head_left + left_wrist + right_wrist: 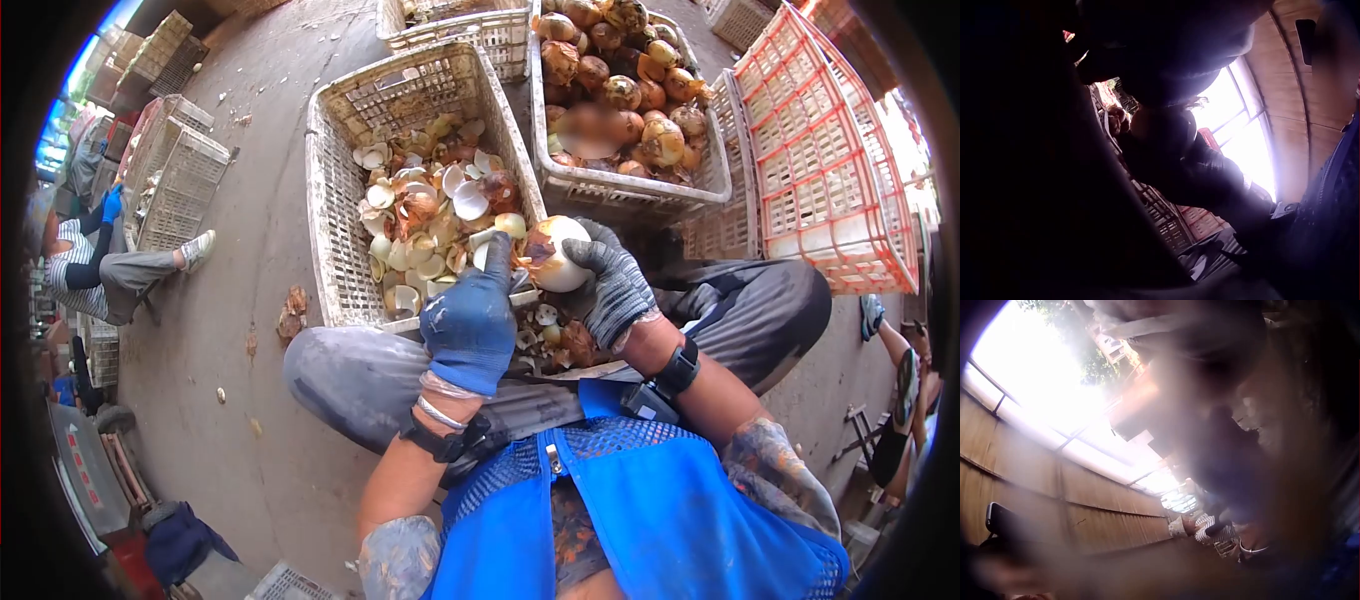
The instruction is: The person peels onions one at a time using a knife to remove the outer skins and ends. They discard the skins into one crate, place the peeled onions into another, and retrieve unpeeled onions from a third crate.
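Observation:
In the head view, my right hand (612, 285), in a grey striped glove, grips a partly peeled onion (566, 262). The onion is white on the right, with brown skin on its left side. My left hand (468, 325), in a blue glove, is just left of the onion, its index finger stretched forward and the other fingers bent under. What it may hold is hidden; I cannot tell. Below both hands stands a crate (330, 200) of onion peels (425, 215). Both wrist views are dark and blurred.
A crate (640, 188) of unpeeled onions (650, 95) stands at the upper right, beside a red-and-white crate (830, 150). Another crate (460, 30) is behind. More peels (570, 345) lie between my knees. A seated person (95, 255) works by crates on the left.

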`<action>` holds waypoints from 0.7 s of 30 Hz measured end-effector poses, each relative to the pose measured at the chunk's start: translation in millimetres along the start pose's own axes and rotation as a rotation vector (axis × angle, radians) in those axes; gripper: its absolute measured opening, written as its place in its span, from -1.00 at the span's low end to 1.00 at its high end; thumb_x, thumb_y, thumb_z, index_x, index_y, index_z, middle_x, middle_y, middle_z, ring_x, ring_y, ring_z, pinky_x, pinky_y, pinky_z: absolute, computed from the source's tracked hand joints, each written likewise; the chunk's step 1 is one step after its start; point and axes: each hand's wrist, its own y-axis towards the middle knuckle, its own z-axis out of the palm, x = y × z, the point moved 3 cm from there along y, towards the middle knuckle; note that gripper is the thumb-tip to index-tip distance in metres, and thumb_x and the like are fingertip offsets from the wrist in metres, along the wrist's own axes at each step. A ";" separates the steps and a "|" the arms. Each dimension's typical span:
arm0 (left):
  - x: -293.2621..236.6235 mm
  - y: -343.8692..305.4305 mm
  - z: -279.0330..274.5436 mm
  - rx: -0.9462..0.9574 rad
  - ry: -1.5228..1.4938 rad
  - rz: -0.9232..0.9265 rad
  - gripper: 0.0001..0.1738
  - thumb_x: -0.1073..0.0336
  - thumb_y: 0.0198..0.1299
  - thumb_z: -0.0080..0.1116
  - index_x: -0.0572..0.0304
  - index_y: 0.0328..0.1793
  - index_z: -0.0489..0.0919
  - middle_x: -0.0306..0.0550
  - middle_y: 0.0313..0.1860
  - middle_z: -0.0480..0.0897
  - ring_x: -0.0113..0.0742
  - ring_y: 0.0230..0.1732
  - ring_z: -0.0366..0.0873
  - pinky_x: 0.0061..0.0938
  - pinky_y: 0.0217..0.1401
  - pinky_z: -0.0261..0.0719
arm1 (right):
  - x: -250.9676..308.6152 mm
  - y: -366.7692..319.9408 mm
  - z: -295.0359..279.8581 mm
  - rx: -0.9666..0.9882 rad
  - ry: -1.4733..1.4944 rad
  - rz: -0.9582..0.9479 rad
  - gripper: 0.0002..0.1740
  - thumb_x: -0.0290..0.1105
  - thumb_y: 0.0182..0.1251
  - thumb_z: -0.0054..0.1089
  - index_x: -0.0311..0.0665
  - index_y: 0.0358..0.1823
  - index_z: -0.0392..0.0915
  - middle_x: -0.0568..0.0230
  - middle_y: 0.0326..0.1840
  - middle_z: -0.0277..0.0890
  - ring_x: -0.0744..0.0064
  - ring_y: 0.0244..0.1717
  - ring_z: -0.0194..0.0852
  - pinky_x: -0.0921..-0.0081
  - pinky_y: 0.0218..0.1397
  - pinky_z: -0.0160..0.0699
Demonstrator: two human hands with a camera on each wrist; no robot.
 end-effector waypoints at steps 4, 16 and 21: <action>3.8 -2.7 12.3 0.107 -0.486 -0.200 -0.50 0.35 0.27 0.27 0.17 0.37 0.64 0.12 -0.32 0.76 0.04 -0.34 0.74 -0.16 -0.24 0.67 | 13.6 -5.8 -1.6 -0.092 -0.211 -0.168 -0.46 -0.39 0.35 0.33 -0.22 0.34 0.40 0.08 0.21 0.54 0.08 0.13 0.68 0.14 -0.03 0.85; -0.9 -6.8 -9.3 -0.094 -0.547 -0.087 -0.47 0.35 0.22 0.22 0.12 0.37 0.66 0.12 -0.34 0.74 0.08 -0.37 0.73 -0.14 -0.30 0.70 | 3.1 -1.5 -24.7 0.003 0.397 0.235 -0.45 -0.27 0.46 0.26 -0.23 0.42 0.43 0.10 0.33 0.56 0.08 0.35 0.54 0.00 0.45 0.55; -9.9 -0.4 -5.5 -0.027 -0.217 -0.001 -0.21 0.44 0.06 0.27 0.03 0.55 0.52 0.03 -0.43 0.68 0.01 -0.46 0.68 -0.15 -0.40 0.62 | 2.2 2.9 -18.7 0.133 0.246 0.151 -0.45 -0.33 0.42 0.30 -0.27 0.40 0.42 0.07 0.31 0.54 0.10 0.25 0.61 0.13 0.30 0.71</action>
